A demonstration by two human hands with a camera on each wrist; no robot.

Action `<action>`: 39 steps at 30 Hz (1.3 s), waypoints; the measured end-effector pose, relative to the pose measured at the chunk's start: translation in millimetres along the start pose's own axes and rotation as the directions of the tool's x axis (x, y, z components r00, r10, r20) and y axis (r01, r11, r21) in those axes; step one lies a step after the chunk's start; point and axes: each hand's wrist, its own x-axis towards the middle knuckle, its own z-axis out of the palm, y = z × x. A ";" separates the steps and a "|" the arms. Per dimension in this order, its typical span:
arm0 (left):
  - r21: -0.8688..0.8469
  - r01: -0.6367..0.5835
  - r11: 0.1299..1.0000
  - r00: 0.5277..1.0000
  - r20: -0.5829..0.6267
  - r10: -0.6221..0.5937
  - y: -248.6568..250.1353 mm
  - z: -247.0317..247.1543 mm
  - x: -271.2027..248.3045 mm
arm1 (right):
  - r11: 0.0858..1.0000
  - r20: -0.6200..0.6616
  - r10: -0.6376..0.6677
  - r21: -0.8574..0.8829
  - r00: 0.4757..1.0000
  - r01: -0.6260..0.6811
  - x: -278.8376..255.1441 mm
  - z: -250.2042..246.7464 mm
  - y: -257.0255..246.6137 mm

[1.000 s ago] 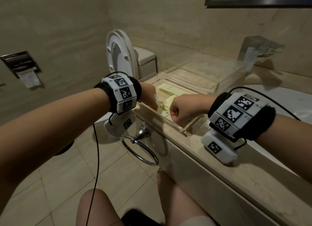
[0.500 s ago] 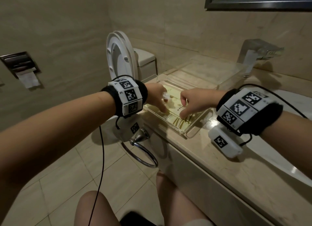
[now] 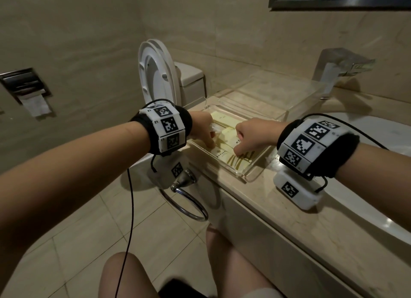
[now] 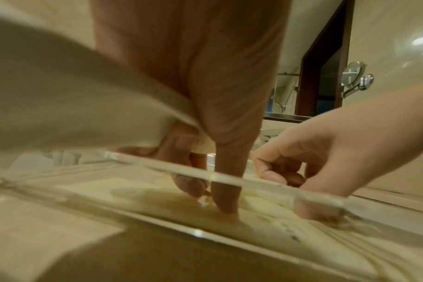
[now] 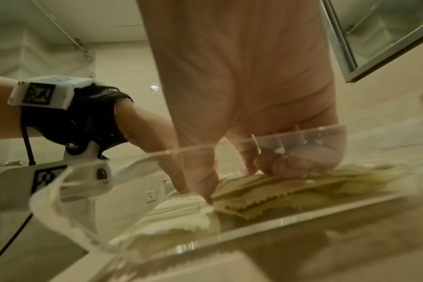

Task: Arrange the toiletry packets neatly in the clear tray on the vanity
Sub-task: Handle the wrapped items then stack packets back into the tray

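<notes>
Both hands have settled lower into the tray (image 3: 251,173) since half a second ago, fingertips now down on the packets (image 3: 224,152) rather than hovering over them. These pale yellow packets lie flat and overlapping on the tray floor, near its front end, serrated ends toward the front wall; their long axis seems to run with the tray's length, the printed one slightly skewed. The left hand (image 3: 205,131) presses one straight finger onto a packet while it pinches something small and white between thumb and curled fingers; what that is I cannot tell. The right hand (image 3: 251,137) has its fingers curled, tips bearing on the packet beside it, gripping nothing that I can see. To do this well, I would pin one packet and slide its neighbour until edges run parallel with the tray wall, pressing lightly so nothing buckles. The tray sits on the surface (image 3: 289,220), near its front edge.
</notes>
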 end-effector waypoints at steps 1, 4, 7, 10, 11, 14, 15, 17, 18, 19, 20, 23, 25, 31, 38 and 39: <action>-0.005 0.005 1.000 1.000 -0.004 -0.005 0.6 0.5 -0.6 | 1.000 -0.006 0.002 -0.008 1.000 -0.002 0.7 0.6 -0.1; 0.001 0.030 1.000 0.999 -0.025 -0.030 3.0 3.2 0.0 | 1.000 -0.010 0.000 -0.019 1.000 -0.001 1.3 1.6 -0.6; -0.001 0.071 0.998 0.995 -0.064 -0.071 7.1 5.0 1.5 | 1.000 -0.002 -0.019 0.016 1.000 0.019 0.4 0.9 0.6; -0.069 0.126 0.990 0.989 -0.067 -0.131 9.6 4.9 3.5 | 0.994 -0.005 -0.054 0.094 0.999 0.054 -1.1 -0.8 4.1; -0.110 0.137 0.984 0.988 -0.055 -0.144 9.7 3.8 3.6 | 0.991 -0.009 -0.063 0.120 0.998 0.064 -1.3 -1.4 5.4; -0.203 0.184 0.962 0.982 -0.003 -0.188 9.3 0.4 0.7 | 0.979 -0.015 -0.066 0.194 0.998 0.067 -0.9 -3.8 9.1; -0.225 0.198 0.954 0.980 0.012 -0.200 9.1 -0.6 -0.8 | 0.974 -0.017 -0.065 0.216 0.998 0.067 -0.7 -4.9 10.1; -0.273 0.221 0.936 0.975 0.041 -0.218 9.1 -2.3 -2.4 | 0.968 -0.027 -0.064 0.243 0.998 0.069 -1.0 -6.9 10.7; -0.304 0.229 0.925 0.973 0.060 -0.222 9.3 -2.9 -2.5 | 0.968 -0.033 -0.064 0.239 0.997 0.070 -1.3 -7.2 10.6; -0.337 0.236 0.912 0.972 0.082 -0.221 9.9 -3.5 -3.0 | 0.973 -0.038 -0.064 0.218 0.997 0.071 -1.6 -6.9 9.9; -0.370 0.241 0.897 0.970 0.102 -0.219 10.3 -3.7 -2.9 | 0.981 -0.044 -0.063 0.183 0.997 0.070 -1.7 -6.1 9.0; -0.427 0.246 0.870 0.969 0.123 -0.214 11.5 -3.3 -3.6 | 0.996 -0.077 -0.068 0.045 0.995 0.072 -1.6 -2.0 4.0; -0.434 0.250 0.866 0.968 0.126 -0.216 12.2 -2.7 -3.7 | 0.995 -0.104 -0.083 -0.072 0.991 0.076 -3.2 0.0 -0.4; -0.441 0.267 0.857 0.963 0.161 -0.217 11.2 -3.6 -4.0 | 0.974 -0.182 -0.118 -0.214 0.976 0.078 -8.9 0.5 -9.1; -0.478 0.288 0.830 0.957 0.166 -0.237 11.0 -0.7 -1.1 | 0.959 -0.154 -0.078 -0.280 0.985 0.032 -13.9 -1.6 -10.7; -0.479 0.285 0.830 0.958 0.159 -0.238 11.1 -0.4 -1.1 | 0.956 -0.149 -0.070 -0.292 0.986 0.024 -14.5 -1.8 -11.0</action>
